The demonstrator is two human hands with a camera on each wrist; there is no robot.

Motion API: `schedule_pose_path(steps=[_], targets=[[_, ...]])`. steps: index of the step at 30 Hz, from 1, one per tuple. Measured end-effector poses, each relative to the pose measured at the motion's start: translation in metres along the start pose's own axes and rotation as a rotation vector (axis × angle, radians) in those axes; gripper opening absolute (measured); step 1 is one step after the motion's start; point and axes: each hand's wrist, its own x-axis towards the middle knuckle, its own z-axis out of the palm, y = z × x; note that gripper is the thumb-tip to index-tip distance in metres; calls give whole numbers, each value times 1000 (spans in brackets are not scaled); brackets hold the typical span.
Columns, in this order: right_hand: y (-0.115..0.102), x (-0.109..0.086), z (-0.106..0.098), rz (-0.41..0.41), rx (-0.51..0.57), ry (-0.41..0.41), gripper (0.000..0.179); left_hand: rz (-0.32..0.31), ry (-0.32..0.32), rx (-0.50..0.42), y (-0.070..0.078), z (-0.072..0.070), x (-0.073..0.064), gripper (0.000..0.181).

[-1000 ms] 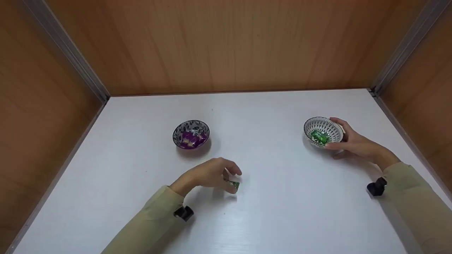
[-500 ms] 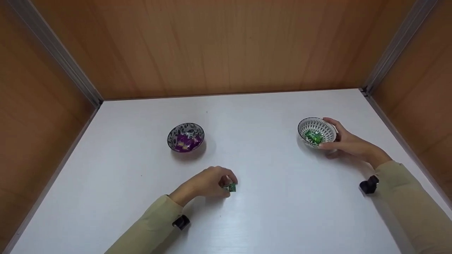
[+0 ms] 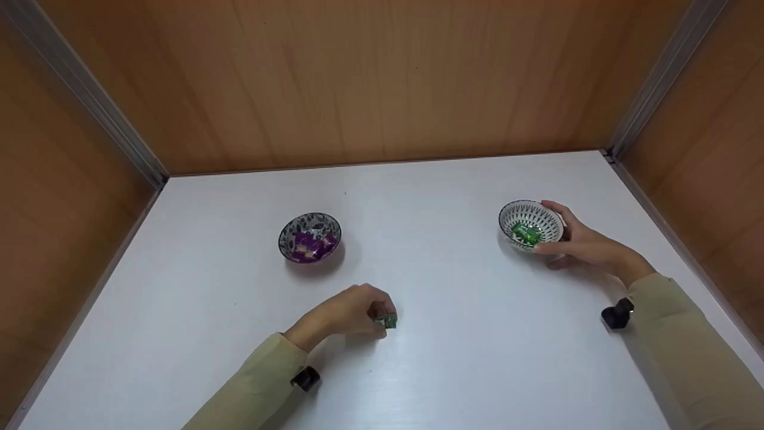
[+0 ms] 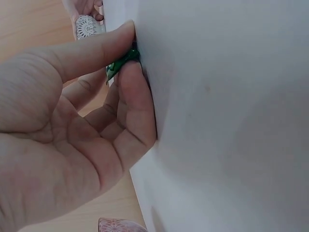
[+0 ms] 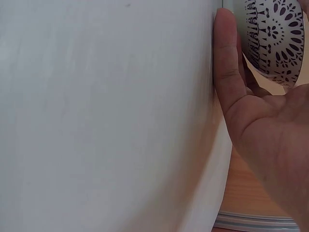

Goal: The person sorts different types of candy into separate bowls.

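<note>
Just at the table surface, my left hand (image 3: 349, 312) pinches a small green-wrapped candy (image 3: 390, 321) between thumb and fingers. In the left wrist view the shiny green candy (image 4: 121, 64) pokes out between thumb and forefinger, and the bent fingers touch the table. My right hand (image 3: 588, 246) holds the right side of a white bowl (image 3: 533, 210) with a dark pattern, its thumb at the near rim. Several green-wrapped candies (image 3: 526, 233) lie inside that bowl. From the right wrist, the patterned outside of the bowl (image 5: 279, 41) shows tilted beside the fingers.
A second bowl (image 3: 308, 222), with a dark leafy pattern, stands left of centre and holds several purple-wrapped candies (image 3: 313, 246). The white table (image 3: 441, 197) is bounded by wooden panels (image 3: 382, 77) at the back and both sides.
My left thumb and fingers have closed in on the green candy, which has turned slightly. The head view has shifted a little. My right hand stays on the white bowl.
</note>
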Motion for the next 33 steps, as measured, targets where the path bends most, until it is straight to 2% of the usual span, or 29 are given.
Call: schedule_pose_path(steps=[5, 9, 16, 26, 30, 33], targets=[[3, -2, 1, -3, -6, 6, 105, -12, 14, 2, 0, 4, -1, 25], [5, -4, 2, 5, -11, 10, 106, -42, -4, 0, 1, 3, 1, 26], [3, -1, 3, 0, 0, 15, 106, -185, -108, -49, 2, -11, 17, 27], [3, 0, 0, 5, -4, 15, 107, -253, -256, 17, 11, -21, 34, 22], [3, 1, 0, -7, 5, 9, 105, -249, -308, -24, 14, -24, 38, 24], [4, 3, 1, -11, -3, 2, 106, -206, -335, -87, 14, -27, 41, 24]])
